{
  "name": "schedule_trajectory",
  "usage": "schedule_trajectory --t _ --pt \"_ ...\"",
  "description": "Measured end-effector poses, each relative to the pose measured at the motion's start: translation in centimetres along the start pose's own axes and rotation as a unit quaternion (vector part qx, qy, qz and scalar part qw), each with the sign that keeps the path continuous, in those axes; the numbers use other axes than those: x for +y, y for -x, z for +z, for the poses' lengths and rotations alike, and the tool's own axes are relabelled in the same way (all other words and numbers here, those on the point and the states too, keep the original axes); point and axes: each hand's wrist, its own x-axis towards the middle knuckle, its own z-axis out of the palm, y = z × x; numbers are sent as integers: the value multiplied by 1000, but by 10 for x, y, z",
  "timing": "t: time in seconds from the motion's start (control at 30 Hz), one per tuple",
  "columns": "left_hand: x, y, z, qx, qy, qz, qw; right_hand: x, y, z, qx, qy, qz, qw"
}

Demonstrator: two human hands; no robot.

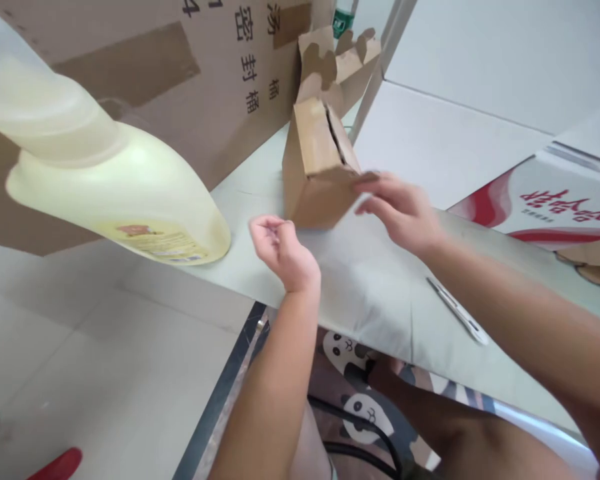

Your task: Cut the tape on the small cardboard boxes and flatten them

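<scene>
narrow pale-green cloth-covered table (380,293); large brown printed cardboard carton (180,113) at its left. small brown cardboard box (317,163) stands mid-table, cloth running to near edge. right hand (405,210): fingers parted, tips at box flap, contact blurred. left hand (283,252): half-curled, nothing visibly held, beside box.

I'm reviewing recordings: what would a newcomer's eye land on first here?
Probably the big pale-yellow plastic bottle, looming at the left. Next, the small brown cardboard box near the centre, the right grip at its edge. Behind the bottle stands a large brown cardboard carton printed with black characters.
</scene>
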Motion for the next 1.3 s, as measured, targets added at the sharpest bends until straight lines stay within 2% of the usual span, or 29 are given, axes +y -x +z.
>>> schedule_trajectory --t 0.03,0.1,0.17,0.27,0.37,0.47,0.6,0.67,0.8,0.93,1.07,1.17,1.23,1.3 --pt "3 -3 -1 -2 -9 28 1000 -10 28 -17 -4 5 -10 1000" --pt "9 -5 -3 -42 -27 74 996 -27 85 -47 -23 5 -33 999" --pt "16 -1 -1 -129 -50 109 984 -36 138 -69 -7 10 -16 1000" --pt "25 13 7 -276 -83 152 945 -39 201 -83 75 -23 -13 997" --pt "29 31 19 -388 -107 153 902 -38 234 -83 117 6 -9 993" --pt "27 46 29 -445 -130 121 878 -38 241 -83 116 105 -33 987" --pt "21 53 35 -449 -157 115 872 -41 240 -89 59 161 -47 984" --pt "18 53 35 -442 -165 131 872 -42 241 -90 53 168 -38 984" --pt "13 52 35 -430 -163 140 877 -43 246 -90 90 125 2 988" --pt "11 52 36 -439 -166 114 875 -40 246 -89 84 74 32 993" --pt "12 48 34 -445 -89 98 886 -32 247 -82 147 1 42 988" --pt "12 46 30 -423 -3 29 906 -27 248 -73 203 -33 70 976" --pt "13 46 26 -409 2 -47 911 -26 248 -67 238 -37 82 967" --pt "12 48 24 -411 -13 -93 907 -27 246 -60 254 -36 106 961"
